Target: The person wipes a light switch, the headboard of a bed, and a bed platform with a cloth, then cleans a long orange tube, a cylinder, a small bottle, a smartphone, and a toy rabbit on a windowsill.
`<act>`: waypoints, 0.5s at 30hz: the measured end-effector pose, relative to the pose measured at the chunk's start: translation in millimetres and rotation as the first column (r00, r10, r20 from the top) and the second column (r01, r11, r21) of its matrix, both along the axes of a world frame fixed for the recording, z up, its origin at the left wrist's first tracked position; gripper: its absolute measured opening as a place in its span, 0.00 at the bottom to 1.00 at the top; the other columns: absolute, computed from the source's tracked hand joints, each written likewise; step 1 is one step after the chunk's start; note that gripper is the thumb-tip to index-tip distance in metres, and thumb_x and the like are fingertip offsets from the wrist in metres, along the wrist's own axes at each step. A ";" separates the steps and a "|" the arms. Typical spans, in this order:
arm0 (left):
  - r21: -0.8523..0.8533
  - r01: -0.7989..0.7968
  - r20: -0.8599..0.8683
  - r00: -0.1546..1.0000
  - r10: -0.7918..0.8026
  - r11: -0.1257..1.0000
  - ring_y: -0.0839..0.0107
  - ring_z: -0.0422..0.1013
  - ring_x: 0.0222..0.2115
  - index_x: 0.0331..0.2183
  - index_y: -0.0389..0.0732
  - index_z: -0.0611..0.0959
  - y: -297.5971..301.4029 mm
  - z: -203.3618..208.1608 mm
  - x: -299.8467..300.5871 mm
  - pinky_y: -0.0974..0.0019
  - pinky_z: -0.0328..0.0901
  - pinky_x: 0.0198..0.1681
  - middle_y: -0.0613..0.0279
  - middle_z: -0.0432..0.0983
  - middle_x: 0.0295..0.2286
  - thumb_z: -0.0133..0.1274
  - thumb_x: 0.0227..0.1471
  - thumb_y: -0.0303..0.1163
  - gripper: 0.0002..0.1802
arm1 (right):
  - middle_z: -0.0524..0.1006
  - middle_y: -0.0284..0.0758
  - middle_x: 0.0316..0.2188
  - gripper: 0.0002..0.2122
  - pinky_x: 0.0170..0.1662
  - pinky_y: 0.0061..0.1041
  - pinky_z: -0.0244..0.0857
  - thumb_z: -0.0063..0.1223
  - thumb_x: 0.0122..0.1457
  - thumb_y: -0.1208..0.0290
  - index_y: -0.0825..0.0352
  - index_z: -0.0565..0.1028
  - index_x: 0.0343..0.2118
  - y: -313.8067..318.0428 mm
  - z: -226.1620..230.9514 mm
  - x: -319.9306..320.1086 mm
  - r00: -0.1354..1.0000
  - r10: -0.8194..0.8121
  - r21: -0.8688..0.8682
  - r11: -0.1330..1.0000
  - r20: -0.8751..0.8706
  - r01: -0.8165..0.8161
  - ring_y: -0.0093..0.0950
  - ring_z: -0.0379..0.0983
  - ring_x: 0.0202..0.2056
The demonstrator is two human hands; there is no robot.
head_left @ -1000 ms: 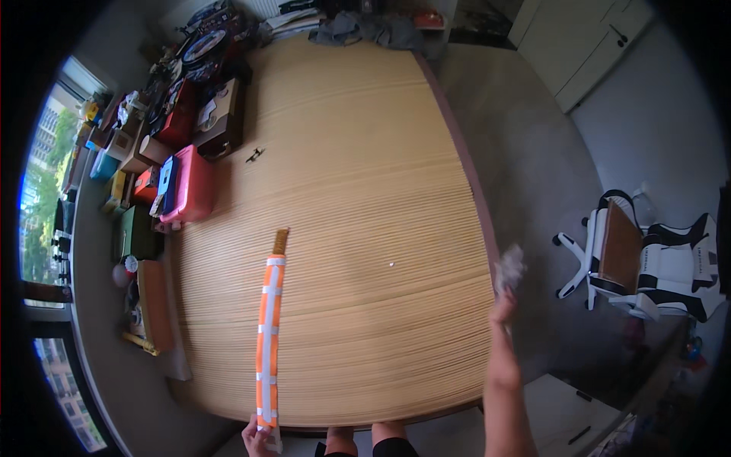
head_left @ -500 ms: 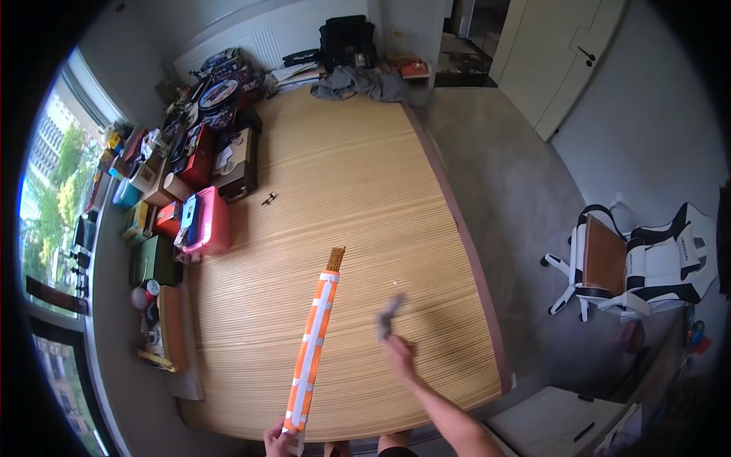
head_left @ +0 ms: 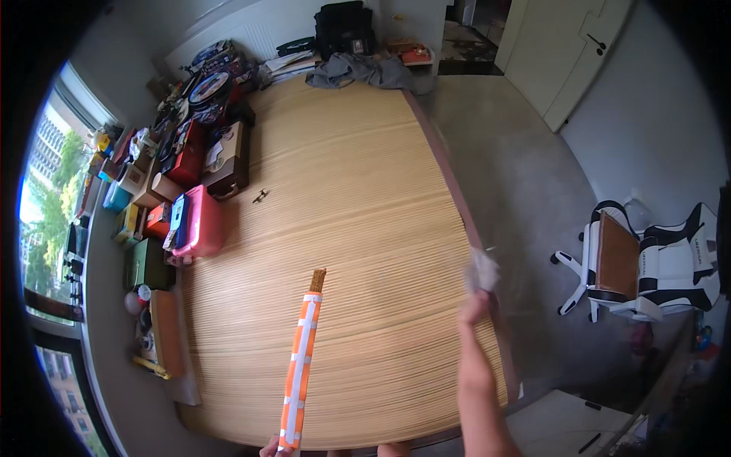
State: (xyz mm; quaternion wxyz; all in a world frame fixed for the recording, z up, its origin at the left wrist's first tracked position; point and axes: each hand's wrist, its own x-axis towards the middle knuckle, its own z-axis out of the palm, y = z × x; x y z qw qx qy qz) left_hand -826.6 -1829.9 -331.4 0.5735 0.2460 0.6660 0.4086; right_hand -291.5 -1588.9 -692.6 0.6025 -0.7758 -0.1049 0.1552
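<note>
Gripped at near end in left hand (head_left: 272, 448), above near part of mat (head_left: 365, 206): orange-and-white stick (head_left: 300, 369). Probably light and stiff, hardly slippery; best held by wrapped near end. Gripped in right hand (head_left: 477, 306), beside mat's right edge: pale thing (head_left: 484, 270), blurred.

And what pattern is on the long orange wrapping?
Orange wrapping: striped whitish, lengthwise and crosswise; clearest in head view.

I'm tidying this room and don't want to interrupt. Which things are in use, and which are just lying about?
In use:
- orange-and-white stick, in the left hand
- pale blurred thing, in the right hand

Lying about:
- pink tub
- green box
- grey cloth
</note>
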 end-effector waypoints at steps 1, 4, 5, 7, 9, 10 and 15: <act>-0.030 0.046 0.138 0.990 -0.042 0.998 0.84 0.67 0.21 0.49 0.36 0.75 10.5 -6.2 11.8 0.80 0.60 0.20 0.67 0.77 0.30 0.59 0.51 0.39 0.26 | 0.75 0.36 0.21 0.07 0.26 0.30 0.65 0.54 0.51 0.69 0.67 0.73 0.26 -56.6 11.8 133.5 0.961 0.079 -0.481 0.875 0.264 0.061 0.31 0.70 0.22; -0.058 0.003 0.031 1.000 -0.001 0.998 0.81 0.69 0.23 0.45 0.36 0.78 5.5 6.8 3.2 0.76 0.63 0.22 0.64 0.79 0.30 0.58 0.50 0.37 0.21 | 0.75 0.38 0.26 0.05 0.27 0.32 0.68 0.53 0.53 0.71 0.64 0.75 0.31 -114.6 49.2 175.0 0.974 0.026 -0.308 0.947 -0.223 -0.095 0.35 0.71 0.23; -0.090 0.018 -0.029 0.999 -0.020 0.996 0.80 0.70 0.23 0.44 0.36 0.78 -1.1 9.0 -5.4 0.76 0.63 0.22 0.63 0.79 0.31 0.57 0.50 0.37 0.21 | 0.77 0.37 0.28 0.07 0.32 0.30 0.68 0.51 0.55 0.71 0.65 0.76 0.35 -131.4 59.1 157.1 0.988 0.118 -0.370 0.918 -0.096 -0.146 0.34 0.72 0.27; -0.110 0.058 -0.009 0.998 -0.059 0.992 0.79 0.70 0.23 0.44 0.36 0.79 4.1 0.5 2.8 0.76 0.64 0.22 0.61 0.79 0.31 0.57 0.50 0.36 0.20 | 0.78 0.37 0.33 0.10 0.41 0.29 0.66 0.47 0.59 0.71 0.64 0.76 0.41 -183.6 115.8 169.5 0.984 0.159 -0.446 0.888 0.078 -0.108 0.32 0.73 0.35; -0.053 0.069 0.026 0.997 -0.067 0.996 0.79 0.71 0.24 0.42 0.36 0.80 13.5 -7.1 18.5 0.76 0.64 0.23 0.60 0.80 0.33 0.57 0.51 0.37 0.19 | 0.76 0.34 0.43 0.13 0.49 0.29 0.63 0.45 0.61 0.67 0.62 0.75 0.46 -242.2 156.4 166.5 0.943 0.187 -0.211 0.945 -0.275 -0.249 0.30 0.71 0.45; -0.055 0.044 0.036 0.998 -0.042 0.998 0.79 0.70 0.24 0.45 0.37 0.79 25.0 20.5 34.6 0.76 0.64 0.25 0.63 0.79 0.31 0.55 0.53 0.38 0.20 | 0.74 0.33 0.46 0.16 0.52 0.28 0.62 0.43 0.63 0.62 0.63 0.73 0.49 -245.1 177.0 120.9 0.873 0.173 -0.010 0.980 -0.456 -0.199 0.28 0.69 0.48; 0.105 0.275 0.154 0.945 -0.289 0.956 0.83 0.67 0.27 0.50 0.42 0.75 48.3 54.7 60.8 0.77 0.63 0.25 0.69 0.75 0.31 0.50 0.57 0.47 0.24 | 0.76 0.32 0.41 0.17 0.47 0.28 0.67 0.44 0.63 0.59 0.64 0.72 0.49 -257.2 206.6 -32.5 0.441 0.275 0.299 0.954 -0.854 -0.016 0.26 0.71 0.43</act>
